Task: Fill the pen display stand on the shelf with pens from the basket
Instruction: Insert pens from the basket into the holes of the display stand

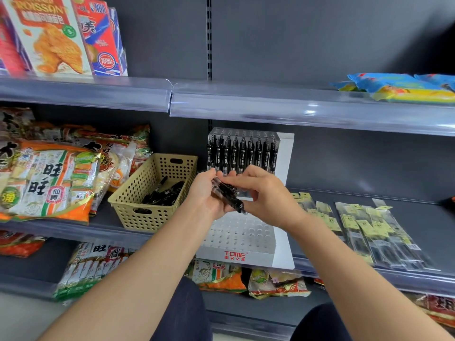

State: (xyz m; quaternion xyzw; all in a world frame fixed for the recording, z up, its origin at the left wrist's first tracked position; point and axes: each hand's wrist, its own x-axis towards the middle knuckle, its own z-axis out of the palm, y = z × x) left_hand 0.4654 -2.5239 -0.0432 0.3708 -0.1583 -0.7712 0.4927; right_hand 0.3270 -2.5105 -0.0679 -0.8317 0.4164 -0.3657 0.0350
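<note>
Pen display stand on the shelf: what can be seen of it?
The pen display stand is a white, plastic-looking sloped board of round holes, with a white right side wall and a red TOME logo on its front lip. Black pens stand upright in its back rows; the front rows are empty. It sits on the shelf, right of the tan basket. The left hand and right hand, holding more pens, hide its middle.
</note>
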